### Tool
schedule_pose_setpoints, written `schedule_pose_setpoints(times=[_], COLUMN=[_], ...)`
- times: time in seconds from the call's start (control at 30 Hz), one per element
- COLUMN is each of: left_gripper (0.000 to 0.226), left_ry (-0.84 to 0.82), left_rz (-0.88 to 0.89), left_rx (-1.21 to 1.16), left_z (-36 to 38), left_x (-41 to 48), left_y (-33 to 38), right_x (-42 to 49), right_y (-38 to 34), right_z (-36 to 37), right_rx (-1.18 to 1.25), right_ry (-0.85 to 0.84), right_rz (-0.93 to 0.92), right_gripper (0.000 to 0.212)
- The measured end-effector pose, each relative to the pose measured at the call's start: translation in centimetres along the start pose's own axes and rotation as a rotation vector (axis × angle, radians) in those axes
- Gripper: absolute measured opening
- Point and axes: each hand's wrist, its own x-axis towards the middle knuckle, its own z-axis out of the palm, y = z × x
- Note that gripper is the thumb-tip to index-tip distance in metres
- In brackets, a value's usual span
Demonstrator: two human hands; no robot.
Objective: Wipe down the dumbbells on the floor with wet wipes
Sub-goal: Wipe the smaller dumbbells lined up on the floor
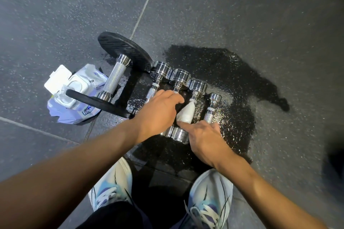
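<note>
Small dumbbells, count: four polished chrome dumbbells with knurled handles, lying side by side in one row on the floor. From the left they are the first chrome dumbbell, second chrome dumbbell, third chrome dumbbell and fourth chrome dumbbell. The fourth is the smallest.
Large dumbbell, count: one large dumbbell with a knurled chrome handle and two black ribbed plates. It lies left of the row, its far plate just beside the far head of the first chrome dumbbell.
Wet wipe, count: one white wet wipe, wrapped round the handle of the third chrome dumbbell, between the two hands.
Left hand: the left hand lies across the handles of the first and second chrome dumbbells. Its fingers are curled down round the handle of the second, and the hand's edge lies against the wet wipe.
Right hand: the right hand lies over the near ends of the third and fourth chrome dumbbells. One straight digit touches the near edge of the wet wipe. The other fingers are hidden, so their grip cannot be told.
Wipe packs, count: two purple-and-white soft plastic wipe packs with white flip lids, overlapping, one lid open. The near plate of the large dumbbell lies over them.
Floor: dark grey speckled rubber floor tiles with pale seams.
Wet patch, count: one black glistening wet patch, under the row and spreading to its right.
Shoes, count: two white, blue and purple laced trainers, the left trainer and right trainer, both near the row.
</note>
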Motion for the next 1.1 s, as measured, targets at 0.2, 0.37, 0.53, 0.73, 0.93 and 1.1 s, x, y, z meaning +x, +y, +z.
schedule_pose_setpoints(times=[0.2,0.37,0.53,0.73,0.93,1.1], left_gripper=[0.06,0.039,0.003,0.025,0.033,0.025], left_ry=[-0.122,-0.123,-0.012,-0.056,0.124,0.044], left_rz=[0.153,0.284,0.226,0.168,0.1,0.214], left_rx=[-0.042,0.238,0.349,0.306,0.15,0.296], left_z=[-0.5,1.0,1.7,1.2,0.6,3.2], left_x=[-1.5,-4.5,-6.6,-6.6,-5.4,-5.6], left_y=[0.7,1.2,0.8,1.2,2.8,3.1], right_x=[-3.4,-4.8,-6.6,-6.3,-5.1,-3.7], right_y=[-1.0,-1.6,-1.1,0.1,1.0,1.2], right_z=[3.0,7.0,6.8,7.2,6.0,6.6], right_rx=[-0.138,-0.064,0.092,0.177,0.339,0.266], right_ry=[0.35,0.313,0.346,0.448,0.518,0.511], right_rz=[-0.076,-0.13,-0.179,-0.196,-0.167,-0.098], right_gripper=[0.059,0.066,0.068,0.06,0.049,0.048])
